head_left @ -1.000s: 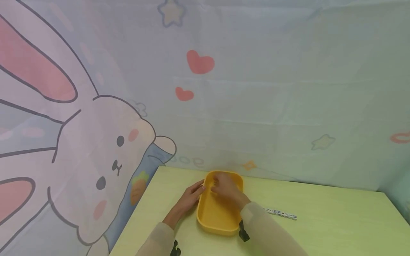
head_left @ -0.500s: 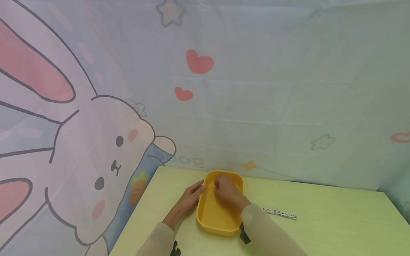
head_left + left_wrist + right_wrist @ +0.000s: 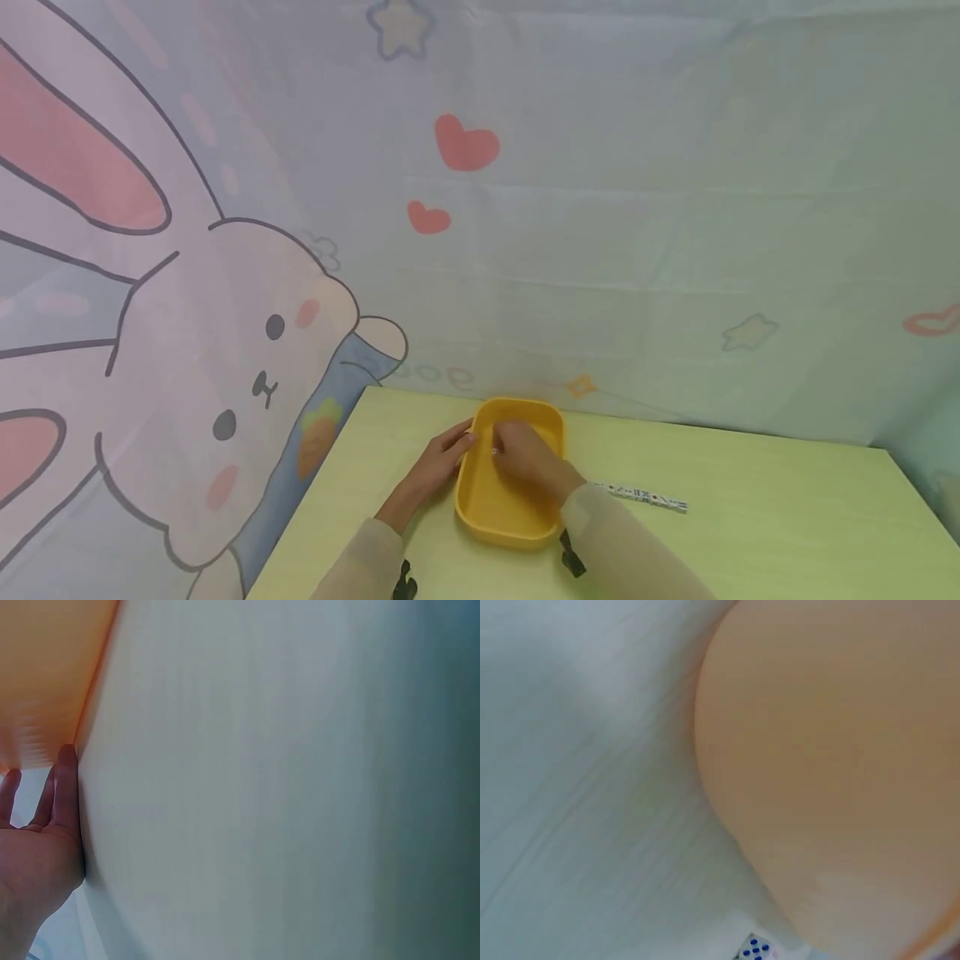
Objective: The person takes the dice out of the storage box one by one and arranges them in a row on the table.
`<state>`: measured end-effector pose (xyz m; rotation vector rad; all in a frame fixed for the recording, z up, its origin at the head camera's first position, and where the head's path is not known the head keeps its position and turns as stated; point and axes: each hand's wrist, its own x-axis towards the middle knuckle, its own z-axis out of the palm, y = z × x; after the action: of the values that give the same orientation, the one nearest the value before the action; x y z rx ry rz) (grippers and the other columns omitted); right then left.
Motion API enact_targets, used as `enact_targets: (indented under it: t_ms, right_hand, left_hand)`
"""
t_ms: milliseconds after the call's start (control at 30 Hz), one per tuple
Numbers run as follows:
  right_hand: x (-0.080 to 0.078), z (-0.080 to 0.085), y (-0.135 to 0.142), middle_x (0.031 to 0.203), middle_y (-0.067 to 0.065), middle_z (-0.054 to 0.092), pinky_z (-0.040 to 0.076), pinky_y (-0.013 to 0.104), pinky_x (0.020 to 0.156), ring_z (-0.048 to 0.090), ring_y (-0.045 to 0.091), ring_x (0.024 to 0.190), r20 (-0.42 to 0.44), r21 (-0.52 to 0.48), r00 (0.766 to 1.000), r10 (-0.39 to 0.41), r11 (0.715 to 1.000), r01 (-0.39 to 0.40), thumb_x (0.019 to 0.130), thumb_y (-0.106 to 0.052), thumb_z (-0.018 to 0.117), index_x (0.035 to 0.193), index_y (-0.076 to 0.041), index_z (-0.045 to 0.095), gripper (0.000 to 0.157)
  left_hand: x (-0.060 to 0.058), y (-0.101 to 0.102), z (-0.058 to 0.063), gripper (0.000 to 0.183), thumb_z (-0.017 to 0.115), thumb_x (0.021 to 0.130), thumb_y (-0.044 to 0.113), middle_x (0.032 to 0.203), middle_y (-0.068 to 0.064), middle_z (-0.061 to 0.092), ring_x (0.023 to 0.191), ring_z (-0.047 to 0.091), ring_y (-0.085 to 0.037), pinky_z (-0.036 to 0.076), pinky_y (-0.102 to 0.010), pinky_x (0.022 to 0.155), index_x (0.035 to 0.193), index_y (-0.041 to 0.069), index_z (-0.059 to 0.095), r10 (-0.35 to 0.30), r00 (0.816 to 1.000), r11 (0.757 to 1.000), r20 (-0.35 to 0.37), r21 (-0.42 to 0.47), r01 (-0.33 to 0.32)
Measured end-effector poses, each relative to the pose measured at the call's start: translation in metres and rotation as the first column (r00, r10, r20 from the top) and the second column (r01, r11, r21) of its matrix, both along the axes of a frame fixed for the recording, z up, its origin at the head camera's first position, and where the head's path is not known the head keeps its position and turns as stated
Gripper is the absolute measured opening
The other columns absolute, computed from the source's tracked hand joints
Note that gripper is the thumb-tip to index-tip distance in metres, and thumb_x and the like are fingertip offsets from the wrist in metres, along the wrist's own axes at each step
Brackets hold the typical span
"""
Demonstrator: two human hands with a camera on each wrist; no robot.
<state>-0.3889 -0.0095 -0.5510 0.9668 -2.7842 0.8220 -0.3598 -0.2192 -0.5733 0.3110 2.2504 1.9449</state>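
Observation:
A yellow tray [image 3: 506, 517] stands on the table, its long side running away from me. My left hand [image 3: 435, 464] lies along the outside of its left wall, fingers fairly straight and touching it; in the left wrist view the left hand [image 3: 45, 840] has its fingertips against the tray wall [image 3: 52, 682]. Inside the tray, my right hand [image 3: 527, 454] has curled fingers and pinches a small white die [image 3: 494, 451], mostly hidden by them. To the right of the tray is a straight row of white dice [image 3: 648, 497], partly behind the right sleeve.
The pale green table [image 3: 772, 517] stretches to the right. Behind it hangs a cloth backdrop [image 3: 600, 208] printed with a rabbit, hearts and stars. In the right wrist view, the tray wall [image 3: 832, 765] fills much of the frame, with one die [image 3: 754, 948] at the bottom edge.
Inside the tray, my right hand has drawn slightly nearer to me and its fingers have curled in with a small white die at the tips. My left hand stays against the tray.

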Motion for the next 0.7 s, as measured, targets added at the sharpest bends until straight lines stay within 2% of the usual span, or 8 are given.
enact_targets:
  t_ms: [133,300,433,567,700]
  right_hand:
    - [0.002,0.006,0.005,0.076,-0.005,0.057,0.049,0.031,0.069,0.053,0.014,0.072,0.032,0.007,0.999,0.030,1.000,-0.031,0.090,-0.003,0.075,0.084,-0.010,0.063,0.016]
    - [0.008,0.025,0.017,0.084,-0.004,0.062,0.052,0.035,0.078,0.055,0.015,0.080,0.075,-0.026,0.993,0.094,0.995,-0.092,0.093,-0.005,0.075,0.092,-0.008,0.068,0.008]
    - [0.012,0.039,0.032,0.085,-0.006,0.062,0.053,0.033,0.079,0.055,0.012,0.081,0.031,-0.064,0.989,0.147,0.987,-0.144,0.094,-0.006,0.076,0.091,-0.010,0.068,0.009]
    - [0.019,0.052,0.051,0.085,-0.008,0.064,0.055,0.032,0.078,0.058,0.010,0.081,-0.014,-0.096,0.989,0.148,0.984,-0.149,0.095,-0.008,0.078,0.091,-0.012,0.070,0.010]
    - [0.029,0.060,0.076,0.089,-0.007,0.067,0.056,0.033,0.077,0.061,0.010,0.083,0.001,-0.140,0.991,0.133,0.981,-0.132,0.097,-0.009,0.077,0.095,-0.011,0.073,0.005]
  left_hand:
    - [-0.001,-0.001,0.000,0.055,0.054,0.113,0.032,0.161,-0.020,0.047,0.145,0.048,-0.037,0.043,-0.049,0.118,0.161,0.008,0.045,0.008,1.000,1.000,-0.010,-0.016,-0.008]
    - [-0.001,-0.001,0.000,0.056,0.055,0.112,0.034,0.159,-0.021,0.049,0.141,0.053,-0.036,0.048,-0.047,0.114,0.161,0.007,0.046,0.029,1.000,0.999,0.002,-0.028,-0.029]
    - [-0.002,-0.001,0.000,0.056,0.054,0.113,0.034,0.157,-0.023,0.051,0.136,0.057,-0.036,0.053,-0.045,0.109,0.161,0.007,0.045,0.030,0.999,0.999,0.020,-0.030,-0.029]
    - [-0.002,-0.001,-0.001,0.057,0.055,0.112,0.035,0.160,-0.022,0.048,0.136,0.057,-0.035,0.054,-0.045,0.107,0.162,0.008,0.044,0.022,0.999,1.000,0.031,-0.020,-0.022]
    - [-0.003,0.001,-0.003,0.059,0.055,0.112,0.036,0.162,-0.021,0.045,0.136,0.058,-0.033,0.054,-0.044,0.107,0.162,0.007,0.043,0.013,0.999,1.000,0.040,0.007,-0.013]
